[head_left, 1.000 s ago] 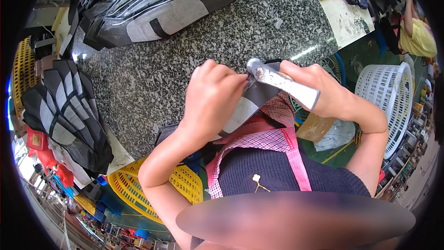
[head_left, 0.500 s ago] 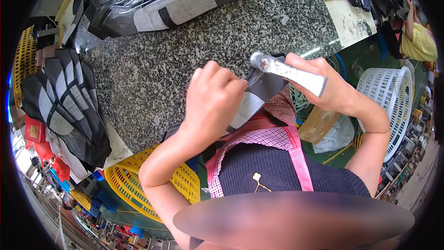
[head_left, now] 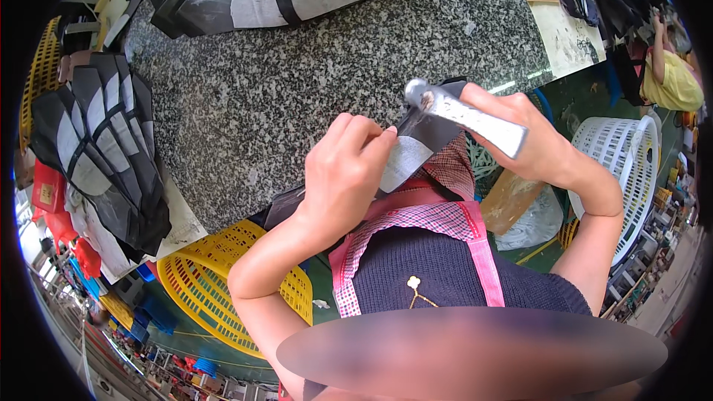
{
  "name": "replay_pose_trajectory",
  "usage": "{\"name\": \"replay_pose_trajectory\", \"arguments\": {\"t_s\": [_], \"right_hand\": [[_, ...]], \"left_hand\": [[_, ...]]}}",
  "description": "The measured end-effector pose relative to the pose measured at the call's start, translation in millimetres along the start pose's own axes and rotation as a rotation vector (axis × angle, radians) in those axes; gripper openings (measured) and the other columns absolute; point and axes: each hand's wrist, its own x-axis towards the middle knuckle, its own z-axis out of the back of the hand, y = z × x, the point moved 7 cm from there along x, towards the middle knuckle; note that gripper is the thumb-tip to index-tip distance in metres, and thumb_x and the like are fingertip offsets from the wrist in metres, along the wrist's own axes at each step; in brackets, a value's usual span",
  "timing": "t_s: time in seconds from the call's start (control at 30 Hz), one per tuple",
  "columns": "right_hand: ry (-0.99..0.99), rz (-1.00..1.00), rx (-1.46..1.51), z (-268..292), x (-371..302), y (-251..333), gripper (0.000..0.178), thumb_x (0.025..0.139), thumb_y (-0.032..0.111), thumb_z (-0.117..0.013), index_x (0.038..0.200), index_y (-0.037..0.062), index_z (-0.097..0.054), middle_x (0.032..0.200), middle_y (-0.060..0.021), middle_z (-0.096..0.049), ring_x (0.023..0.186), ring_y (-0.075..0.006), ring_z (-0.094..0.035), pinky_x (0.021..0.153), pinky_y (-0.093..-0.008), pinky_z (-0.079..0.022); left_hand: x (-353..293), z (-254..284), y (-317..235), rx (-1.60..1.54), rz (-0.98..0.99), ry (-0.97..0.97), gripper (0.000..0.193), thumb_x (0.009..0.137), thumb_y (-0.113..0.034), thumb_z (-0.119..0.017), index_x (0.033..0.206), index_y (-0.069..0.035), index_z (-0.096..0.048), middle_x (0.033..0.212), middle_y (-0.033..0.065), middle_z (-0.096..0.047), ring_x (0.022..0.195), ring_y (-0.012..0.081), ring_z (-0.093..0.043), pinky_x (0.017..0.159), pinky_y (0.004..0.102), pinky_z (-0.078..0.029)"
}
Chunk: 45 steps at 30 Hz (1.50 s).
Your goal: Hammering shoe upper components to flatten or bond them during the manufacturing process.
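Note:
A black sheet piece (head_left: 440, 131) with a pale grey patch lies along the near edge of the granite-topped table (head_left: 245, 96), partly hanging over it. The fingers of my left hand (head_left: 343, 167) are bent and pinched at the piece's upper edge, covering part of it. My right hand (head_left: 529, 134) is closed round a hammer (head_left: 479, 122) with a worn silver head, one end rounded and the other broad and flat. The hammer head hovers over or rests on the piece beside my left fingertips; I cannot tell which. Its handle is hidden by my right hand.
A stack of similar black and grey pieces (head_left: 297, 0) lies at the table's far side. More pieces (head_left: 108, 148) fan out at the left. Below the table are a yellow basket (head_left: 223, 297) and, right, a white basket (head_left: 620, 171). Another person (head_left: 672, 82) is at far right.
My left hand has shifted slightly down, and its thumb now shows against the piece's edge. My right hand and the hammer have barely moved. The view has tilted a little.

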Motion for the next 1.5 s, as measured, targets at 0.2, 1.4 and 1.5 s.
{"name": "replay_pose_trajectory", "arguments": {"t_s": [0.2,1.4,1.5], "right_hand": [[0.081,0.077,-0.057,-9,-5,14,0.022,0.088,0.009,-0.065,0.108,0.0017,-0.058,0.08,-0.0138,-0.06,0.07,-0.0331,-0.071,0.058,-0.04,-0.055],[-0.036,-0.104,0.07,12,1,-13,0.018,0.095,0.014,-0.057,0.106,-0.0004,-0.055,0.076,-0.0254,-0.061,0.076,-0.0471,-0.063,0.059,-0.0516,-0.049],[-0.09,0.029,-0.002,24,-1,2,0.019,0.099,0.011,-0.053,0.112,-0.0025,-0.057,0.086,-0.0235,-0.059,0.077,-0.0448,-0.063,0.06,-0.0467,-0.05]], "left_hand": [[3,-3,-11,0.094,-0.114,0.035,0.02,0.077,0.0,-0.068,0.097,0.0,-0.07,0.085,0.008,-0.057,0.08,0.0248,-0.058,0.064,0.0358,-0.051],[35,-6,31,-0.388,0.38,0.252,0.015,0.08,-0.006,-0.077,0.094,0.0,-0.075,0.083,0.0113,-0.065,0.077,0.0281,-0.065,0.069,0.0336,-0.052],[30,-2,12,-0.186,0.096,0.08,0.016,0.08,-0.005,-0.077,0.095,0.0,-0.075,0.083,0.01,-0.064,0.076,0.0271,-0.063,0.066,0.0354,-0.051]]}}
